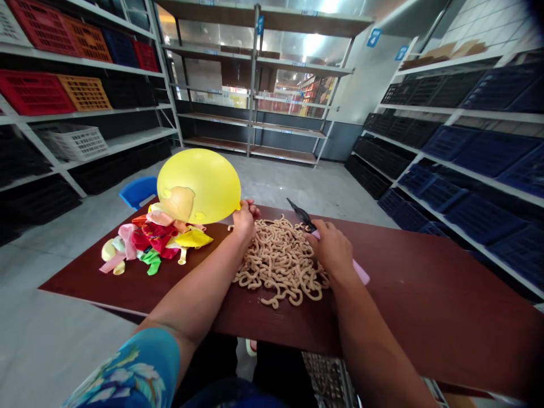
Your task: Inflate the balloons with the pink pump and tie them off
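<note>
A large inflated yellow balloon (208,181) fills the space above the table's left part. My left hand (244,221) pinches its neck, fingers closed. In my right hand (331,246) is a slim balloon pump (360,272) with a pink body and a black tapered nozzle, which points up and to the left, apart from the balloon. Between and below both hands lies a heap of tan, curled, rope-like pieces (280,266); their material I cannot make out. Beneath the balloon sits a pile of limp balloons (159,238) in red, pink, yellow, green and cream.
The dark red-brown table (408,283) extends to the right. A blue chair (138,191) stands behind its left corner. Shelves with red and orange crates (36,93) rise at left, a metal rack (253,85) behind, and shelves with dark blue crates (480,153) at right.
</note>
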{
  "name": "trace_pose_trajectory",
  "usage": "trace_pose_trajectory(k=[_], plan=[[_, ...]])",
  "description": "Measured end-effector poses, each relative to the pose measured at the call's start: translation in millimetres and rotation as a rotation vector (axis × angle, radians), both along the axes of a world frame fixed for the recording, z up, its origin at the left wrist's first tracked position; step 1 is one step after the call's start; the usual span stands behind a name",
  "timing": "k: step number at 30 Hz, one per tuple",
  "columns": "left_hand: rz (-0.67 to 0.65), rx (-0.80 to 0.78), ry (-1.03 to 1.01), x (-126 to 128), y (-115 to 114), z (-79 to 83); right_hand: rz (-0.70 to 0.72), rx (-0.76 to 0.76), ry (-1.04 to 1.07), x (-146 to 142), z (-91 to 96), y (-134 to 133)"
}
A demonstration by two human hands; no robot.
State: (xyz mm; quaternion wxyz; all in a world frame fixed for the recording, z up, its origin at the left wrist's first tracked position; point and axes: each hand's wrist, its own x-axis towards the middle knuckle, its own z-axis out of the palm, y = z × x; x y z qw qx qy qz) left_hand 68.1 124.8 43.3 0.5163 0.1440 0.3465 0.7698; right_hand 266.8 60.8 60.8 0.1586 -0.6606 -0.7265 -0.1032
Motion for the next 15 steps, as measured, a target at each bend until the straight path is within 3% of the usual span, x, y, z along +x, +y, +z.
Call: trace_pose_trajectory(k=[3,7,10,13,15], plan=[[-0.170,-0.014,0.133,8.1,-5.9,-2.7,-0.098,-0.155,0.000,-2.0,-7.0,8.1],[-0.408,-0.024,0.249,18.9,-18.0,-0.8,-0.120,-0.294,-0.046,-6.8,-15.5,15.1],[-0.532,-0.084,0.286,24.3,-24.3,1.2,-0.087,-0.220,-0.044,-7.7,-16.9,15.1],[-0.532,-0.079,0.224,30.4,-29.3,0.4,0.088,-0.027,0.044,-9.8,-18.7,13.9],[-0.374,-0.010,0.060,34.0,-33.1,-1.2,0.289,0.038,0.175,-12.7,-23.1,14.1]])
